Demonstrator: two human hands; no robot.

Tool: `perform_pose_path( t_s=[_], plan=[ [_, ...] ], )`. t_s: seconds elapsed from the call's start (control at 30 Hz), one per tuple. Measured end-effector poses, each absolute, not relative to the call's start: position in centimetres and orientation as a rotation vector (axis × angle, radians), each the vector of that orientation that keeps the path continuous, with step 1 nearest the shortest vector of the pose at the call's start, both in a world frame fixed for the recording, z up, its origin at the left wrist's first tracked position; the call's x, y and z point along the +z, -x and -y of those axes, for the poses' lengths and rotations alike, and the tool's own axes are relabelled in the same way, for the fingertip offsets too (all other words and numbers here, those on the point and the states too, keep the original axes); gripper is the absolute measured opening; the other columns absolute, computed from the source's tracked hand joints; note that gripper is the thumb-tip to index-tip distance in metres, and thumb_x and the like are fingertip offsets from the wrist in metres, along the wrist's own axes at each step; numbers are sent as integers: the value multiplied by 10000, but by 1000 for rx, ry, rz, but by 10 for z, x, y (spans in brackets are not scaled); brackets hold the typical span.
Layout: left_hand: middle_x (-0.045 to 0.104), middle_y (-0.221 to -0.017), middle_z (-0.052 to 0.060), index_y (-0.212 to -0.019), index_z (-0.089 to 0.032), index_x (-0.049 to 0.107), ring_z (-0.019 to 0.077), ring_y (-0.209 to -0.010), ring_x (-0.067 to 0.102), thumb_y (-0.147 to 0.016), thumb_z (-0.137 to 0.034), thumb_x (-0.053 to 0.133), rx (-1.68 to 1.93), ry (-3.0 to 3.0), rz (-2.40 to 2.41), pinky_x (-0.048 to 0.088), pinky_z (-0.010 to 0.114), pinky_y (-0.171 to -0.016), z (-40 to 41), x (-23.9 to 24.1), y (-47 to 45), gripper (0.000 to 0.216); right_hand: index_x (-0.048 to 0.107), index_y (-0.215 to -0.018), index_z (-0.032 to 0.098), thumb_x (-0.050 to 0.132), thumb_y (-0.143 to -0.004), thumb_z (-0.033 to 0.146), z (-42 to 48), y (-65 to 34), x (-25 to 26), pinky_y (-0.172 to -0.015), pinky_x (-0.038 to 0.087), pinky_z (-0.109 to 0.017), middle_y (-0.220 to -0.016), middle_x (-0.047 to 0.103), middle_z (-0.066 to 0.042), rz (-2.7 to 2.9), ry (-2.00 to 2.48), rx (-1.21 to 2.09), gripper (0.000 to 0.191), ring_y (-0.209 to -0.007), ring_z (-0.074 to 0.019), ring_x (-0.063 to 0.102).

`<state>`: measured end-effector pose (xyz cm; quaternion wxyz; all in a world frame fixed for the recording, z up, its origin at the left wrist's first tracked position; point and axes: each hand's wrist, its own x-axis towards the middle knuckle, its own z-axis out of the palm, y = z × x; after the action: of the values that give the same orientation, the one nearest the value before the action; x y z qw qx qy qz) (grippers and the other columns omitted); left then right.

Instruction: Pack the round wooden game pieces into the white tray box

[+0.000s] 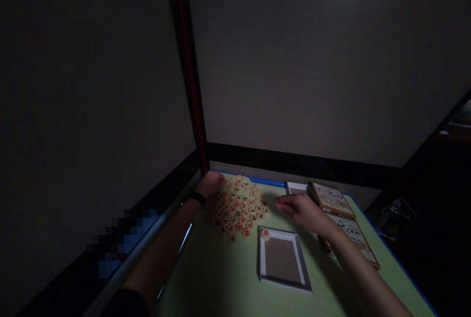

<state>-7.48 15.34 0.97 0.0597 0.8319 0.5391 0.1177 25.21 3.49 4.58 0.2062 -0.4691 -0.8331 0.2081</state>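
Flanking round pieces (237, 205) spread on tabletop (206, 270): my left hand (211, 185) at far-left edge, grip hidden, can't tell. Right hand (302, 210) just off right edge, fingertips bunched, can't tell if holding. Open tray (282, 261) nearer me, closer to right hand, long axis toward me.

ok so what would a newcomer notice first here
Probably the spread of round pieces with red and black marks on the green table, between the left hand and the right hand. Next, the open tray nearer the person, with one piece in its far left corner.
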Motion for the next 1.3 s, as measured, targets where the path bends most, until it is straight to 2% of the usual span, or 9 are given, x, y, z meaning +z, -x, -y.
perform_pose_path(
  t_s=[0.13,0.2,0.57,0.8,0.93,1.13,1.3],
  plan=[
    [713,-1179,127,-1159,-163,720,244,-1092,651,-827,-154,587,242,-2559,-1648,474,318,-989,-162,11,71,358,777,-971,166,489,-933,286,-35,-252,45,-717,494,-301,-920,784,-87,2317,1308,577,315,-795,-217,704],
    [710,-1194,92,-1192,-197,698,226,-1115,642,-790,-135,616,175,-2578,-1626,468,294,-1001,-164,9,66,415,775,-972,163,489,-932,285,-36,-253,44,-706,489,-302,-909,782,-87,2315,1316,573,314,-780,-213,699],
    [701,-1029,115,-972,-162,680,206,-964,671,-857,-78,495,58,-2617,-1640,503,287,-856,-158,4,53,233,771,-954,152,488,-932,282,-37,-250,44,-687,473,-290,-860,767,-76,2328,1349,600,313,-754,-203,681],
    [717,-977,127,-908,-132,711,233,-955,676,-722,-30,588,82,-2574,-1619,507,285,-853,-159,2,57,245,773,-952,155,486,-927,282,-36,-250,45,-692,478,-290,-864,769,-75,2336,1340,601,315,-759,-208,683],
    [731,-954,93,-931,-144,730,204,-931,676,-740,-54,565,175,-2519,-1610,502,261,-849,-165,5,68,268,773,-957,160,488,-928,290,-35,-250,46,-697,481,-293,-864,770,-72,2333,1336,606,315,-763,-209,685],
    [729,-825,28,-933,-160,734,161,-788,661,-751,-136,578,279,-2444,-1564,511,229,-752,-167,6,80,241,776,-961,162,487,-936,291,-36,-250,45,-709,489,-305,-917,780,-83,2345,1345,611,318,-781,-217,697],
    [728,-782,26,-896,-150,731,154,-732,655,-736,-130,581,325,-2380,-1575,509,222,-699,-166,2,80,221,778,-981,163,498,-932,271,-36,-250,43,-744,508,-320,-961,785,-90,2334,1339,613,304,-817,-220,706]
  ],
)
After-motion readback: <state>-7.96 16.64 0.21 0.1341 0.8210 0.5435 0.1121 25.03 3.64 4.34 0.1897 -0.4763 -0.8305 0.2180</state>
